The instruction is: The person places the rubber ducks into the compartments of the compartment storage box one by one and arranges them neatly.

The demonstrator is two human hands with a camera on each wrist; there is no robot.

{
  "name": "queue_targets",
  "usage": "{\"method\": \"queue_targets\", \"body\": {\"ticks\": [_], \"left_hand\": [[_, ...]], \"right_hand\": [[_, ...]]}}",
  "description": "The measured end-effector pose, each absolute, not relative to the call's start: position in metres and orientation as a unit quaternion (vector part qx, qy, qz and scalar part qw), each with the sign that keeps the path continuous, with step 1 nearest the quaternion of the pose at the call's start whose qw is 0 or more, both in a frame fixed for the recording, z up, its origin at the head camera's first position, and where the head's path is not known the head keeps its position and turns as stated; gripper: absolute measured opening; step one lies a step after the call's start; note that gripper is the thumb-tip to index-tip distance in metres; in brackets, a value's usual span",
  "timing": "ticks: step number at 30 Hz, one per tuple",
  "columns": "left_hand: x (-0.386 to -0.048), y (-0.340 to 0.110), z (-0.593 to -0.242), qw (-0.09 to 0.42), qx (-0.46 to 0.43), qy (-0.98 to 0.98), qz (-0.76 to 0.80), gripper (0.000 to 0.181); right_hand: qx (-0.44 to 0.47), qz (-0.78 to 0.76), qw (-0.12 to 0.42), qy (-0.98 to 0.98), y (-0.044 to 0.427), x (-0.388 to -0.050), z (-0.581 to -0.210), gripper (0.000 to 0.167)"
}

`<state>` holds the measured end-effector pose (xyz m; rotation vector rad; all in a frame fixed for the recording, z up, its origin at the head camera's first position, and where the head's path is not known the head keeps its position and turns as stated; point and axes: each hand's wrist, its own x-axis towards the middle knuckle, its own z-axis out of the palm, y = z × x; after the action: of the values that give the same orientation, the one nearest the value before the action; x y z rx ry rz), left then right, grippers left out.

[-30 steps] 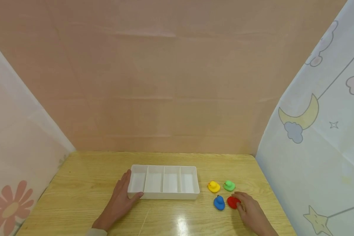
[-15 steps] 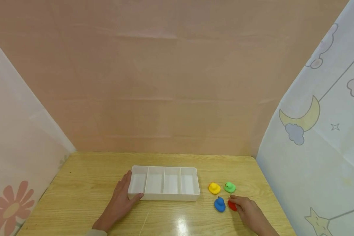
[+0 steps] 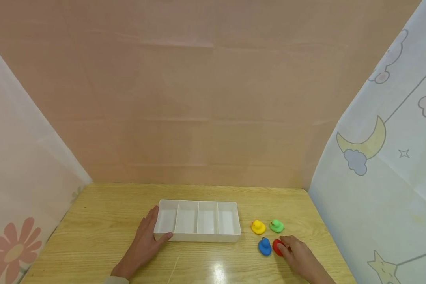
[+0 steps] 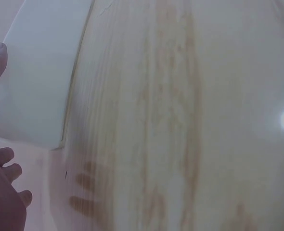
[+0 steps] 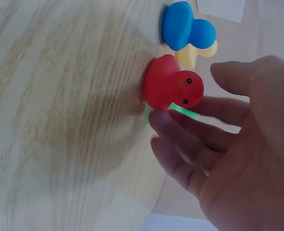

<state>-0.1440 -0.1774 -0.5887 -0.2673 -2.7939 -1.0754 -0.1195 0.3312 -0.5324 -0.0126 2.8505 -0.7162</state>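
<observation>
My left hand (image 3: 143,242) rests at the left end of a white tray (image 3: 205,237) with several compartments. Its fingers lie along the short side and the thumb touches the front wall. My right hand (image 3: 299,254) is at a red toy duck (image 3: 277,247) on the table. In the right wrist view, the fingers reach around the far side of the red duck (image 5: 167,79), while the thumb stands apart from it. Close by on its left sits a blue duck (image 3: 264,247). Behind these two are a yellow duck (image 3: 258,227) and a green duck (image 3: 277,226).
The wooden table (image 3: 198,264) ends at a tan backdrop (image 3: 206,118). White printed cloths hang on the left (image 3: 25,157) and the right (image 3: 390,197). The ducks stand to the right of the tray.
My right hand has shifted slightly left around the red duck, which now sits a little closer to the blue one. My left hand has stayed at the tray.
</observation>
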Motion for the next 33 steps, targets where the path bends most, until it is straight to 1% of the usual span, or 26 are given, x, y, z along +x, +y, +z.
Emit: {"method": "queue_targets", "body": {"ticks": [2, 5, 9, 13, 18, 23, 26, 33], "left_hand": [[-0.143, -0.178, -0.588, 0.068, -0.09, -0.928, -0.356, 0.107], [-0.142, -0.178, -0.586, 0.07, -0.091, -0.927, -0.356, 0.105], [-0.141, -0.18, -0.585, 0.091, -0.103, -0.927, -0.35, 0.101], [-0.145, -0.182, -0.584, 0.11, -0.121, -0.929, -0.332, 0.102], [-0.153, -0.185, -0.583, 0.096, -0.125, -0.937, -0.312, 0.106], [-0.156, -0.187, -0.581, 0.075, -0.119, -0.943, -0.301, 0.109], [-0.157, -0.187, -0.579, 0.073, -0.12, -0.945, -0.295, 0.108], [-0.157, -0.185, -0.581, 0.069, -0.115, -0.946, -0.296, 0.108]], "right_hand": [[-0.008, -0.246, 0.101, 0.964, 0.332, -0.118, -0.532, 0.036], [-0.009, -0.258, 0.104, 0.96, 0.332, -0.118, -0.532, 0.036], [-0.028, -0.277, 0.109, 0.954, 0.334, -0.12, -0.531, 0.038], [-0.06, -0.279, 0.114, 0.952, 0.338, -0.121, -0.531, 0.039], [-0.087, -0.282, 0.135, 0.946, 0.343, -0.122, -0.534, 0.038], [-0.089, -0.296, 0.144, 0.94, 0.343, -0.121, -0.534, 0.036], [-0.081, -0.3, 0.141, 0.94, 0.342, -0.122, -0.533, 0.038], [-0.03, -0.282, 0.133, 0.95, 0.337, -0.122, -0.536, 0.045]]}}
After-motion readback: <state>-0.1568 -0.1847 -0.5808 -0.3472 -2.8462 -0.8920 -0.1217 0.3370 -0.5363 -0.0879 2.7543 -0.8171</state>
